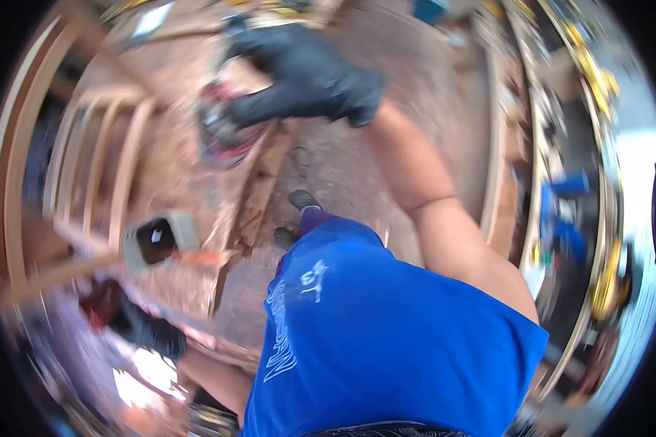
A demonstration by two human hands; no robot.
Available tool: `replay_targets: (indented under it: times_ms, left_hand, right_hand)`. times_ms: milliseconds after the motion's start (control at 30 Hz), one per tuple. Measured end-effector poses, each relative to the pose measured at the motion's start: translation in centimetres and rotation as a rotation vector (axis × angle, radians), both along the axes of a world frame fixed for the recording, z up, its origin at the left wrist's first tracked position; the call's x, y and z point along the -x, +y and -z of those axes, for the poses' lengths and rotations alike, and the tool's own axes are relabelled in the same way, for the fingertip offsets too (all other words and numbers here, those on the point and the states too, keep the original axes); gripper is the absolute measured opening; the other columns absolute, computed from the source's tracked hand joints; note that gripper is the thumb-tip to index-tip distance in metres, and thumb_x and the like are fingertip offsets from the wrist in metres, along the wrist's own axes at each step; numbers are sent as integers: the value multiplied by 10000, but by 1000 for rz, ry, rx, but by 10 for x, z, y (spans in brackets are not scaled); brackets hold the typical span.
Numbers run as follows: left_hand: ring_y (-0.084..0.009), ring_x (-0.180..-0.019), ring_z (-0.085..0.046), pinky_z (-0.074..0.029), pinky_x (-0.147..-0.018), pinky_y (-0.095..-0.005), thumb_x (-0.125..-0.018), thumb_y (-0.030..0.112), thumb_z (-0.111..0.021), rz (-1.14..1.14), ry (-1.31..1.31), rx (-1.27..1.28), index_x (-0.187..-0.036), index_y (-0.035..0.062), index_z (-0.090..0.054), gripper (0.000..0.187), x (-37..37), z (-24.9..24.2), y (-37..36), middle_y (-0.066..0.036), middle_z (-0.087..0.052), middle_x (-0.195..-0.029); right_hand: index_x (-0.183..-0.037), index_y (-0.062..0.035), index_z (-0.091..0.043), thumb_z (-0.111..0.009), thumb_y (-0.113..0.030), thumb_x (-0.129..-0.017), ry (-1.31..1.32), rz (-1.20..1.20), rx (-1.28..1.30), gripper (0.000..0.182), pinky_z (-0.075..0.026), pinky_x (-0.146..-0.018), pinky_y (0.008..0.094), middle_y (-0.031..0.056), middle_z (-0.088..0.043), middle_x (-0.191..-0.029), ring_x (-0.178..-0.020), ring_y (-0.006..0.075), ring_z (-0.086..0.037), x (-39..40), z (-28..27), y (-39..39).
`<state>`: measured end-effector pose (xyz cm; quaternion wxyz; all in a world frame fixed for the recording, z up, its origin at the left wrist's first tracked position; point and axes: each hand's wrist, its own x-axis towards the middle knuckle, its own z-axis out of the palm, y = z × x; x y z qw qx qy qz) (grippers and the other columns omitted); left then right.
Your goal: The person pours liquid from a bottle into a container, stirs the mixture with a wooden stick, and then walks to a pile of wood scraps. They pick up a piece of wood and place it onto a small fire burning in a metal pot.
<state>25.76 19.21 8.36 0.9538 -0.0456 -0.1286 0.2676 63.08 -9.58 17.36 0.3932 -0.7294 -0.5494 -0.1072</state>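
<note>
Motion blurs the picture. A black glove covers my right hand (291, 76), which reaches over the wooden surface (175, 138) at the upper left. Its thumb and fingers are spread apart in a wide curve. Beside the thumb is a round red and silvery object (229, 135), too smeared to name. My left hand (142, 324), also black-gloved, is low at the left. Its fingers are curled at a dark reddish object (102, 302) that I cannot make out. A grey box-like container (186, 229) with a dark opening lies between the hands.
A slatted wooden frame (95, 164) stands at the left. My feet (304, 199) are on a brown floor (408, 65) beside the wooden surface's edge. Long wooden shelves (496, 146) run down the right, with blue items (565, 218) and yellow tools (605, 284) on and beyond them.
</note>
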Motion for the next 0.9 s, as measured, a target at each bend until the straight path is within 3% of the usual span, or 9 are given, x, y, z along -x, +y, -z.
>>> replay_targets:
  times_ms: [100, 167, 267, 300, 367, 500, 633, 833, 900]
  left_hand:
    - [-220, -1089, -620, -495, -1036, -364, -1025, 45, -610, -465, 711, -643, -1274, -4, -602, 254, -4, -28, -4, -122, -641, -1224]
    - [-241, -1192, -632, -492, -1101, -386, -1022, 47, -622, -917, 1088, -1140, -1208, -41, -634, 206, -4, -38, -7, -154, -668, -1281]
    - [-248, -1175, -622, -506, -1065, -349, -1076, 94, -583, -939, 1072, -1552, -1332, -113, -603, 329, 15, -24, 71, -187, -633, -1346]
    - [-279, -1358, -526, -495, -1106, -413, -1024, 38, -650, -904, 893, -1570, -1522, 67, -444, 539, -21, -60, -15, -152, -515, -1506]
    - [-236, -1067, -666, -591, -935, -383, -1005, -8, -629, -952, 822, -1446, -1343, 10, -530, 353, -85, -112, -120, -130, -654, -1186]
    - [-233, -1011, -669, -582, -897, -367, -1026, 7, -604, -979, 689, -1741, -1262, -75, -555, 255, -124, -127, -172, -143, -648, -1130]
    - [-290, -1241, -619, -508, -1049, -372, -1103, 166, -557, -1002, 646, -2004, -1297, -85, -655, 332, -117, -71, -139, -223, -618, -1384]
    - [-258, -1213, -630, -498, -1088, -370, -1066, 101, -594, -754, 1072, -2244, -1299, -53, -630, 282, -250, 38, -287, -192, -643, -1343]
    - [-245, -1202, -634, -495, -1104, -370, -1051, 76, -609, -618, 1249, -2338, -1300, -40, -620, 275, -292, 85, -332, -180, -653, -1326]
  right_hand:
    - [-1062, -91, -715, -881, -434, -737, 82, 334, -12, 501, -561, -749, 440, 139, -717, -928, -798, 360, -701, 47, 5, -81]
    - [-1048, -100, -716, -873, -431, -735, 130, 496, 6, 483, -562, -738, 443, 127, -711, -916, -801, 359, -701, 65, 26, -126]
    - [-1024, -114, -715, -855, -429, -736, 194, 733, 72, 449, -563, -721, 450, 115, -702, -901, -809, 353, -707, 81, 83, -187]
    - [-1012, -120, -712, -845, -429, -740, 190, 845, 119, 433, -563, -715, 453, 117, -699, -897, -813, 349, -712, 84, 106, -208]
    - [-1005, -118, -709, -825, -408, -733, 263, 966, 132, 414, -563, -740, 476, 138, -707, -927, -848, 369, -713, 87, 148, -251]
    - [-1046, -143, -724, -843, -450, -765, 427, 1344, 170, 434, -575, -790, 456, 116, -719, -981, -890, 350, -721, 78, 250, -348]
    - [-1054, -153, -705, -825, -435, -752, 621, 1559, 166, 430, -570, -803, 505, 163, -712, -1008, -911, 382, -719, 55, 342, -458]
    - [-1046, -134, -710, -818, -467, -784, 633, 1798, 286, 437, -584, -765, 514, 191, -732, -1012, -896, 397, -732, -5, 527, -629]
    - [-1074, -106, -724, -870, -435, -768, 856, 1770, 457, 473, -584, -799, 473, 189, -749, -1050, -929, 382, -732, -26, 582, -691]
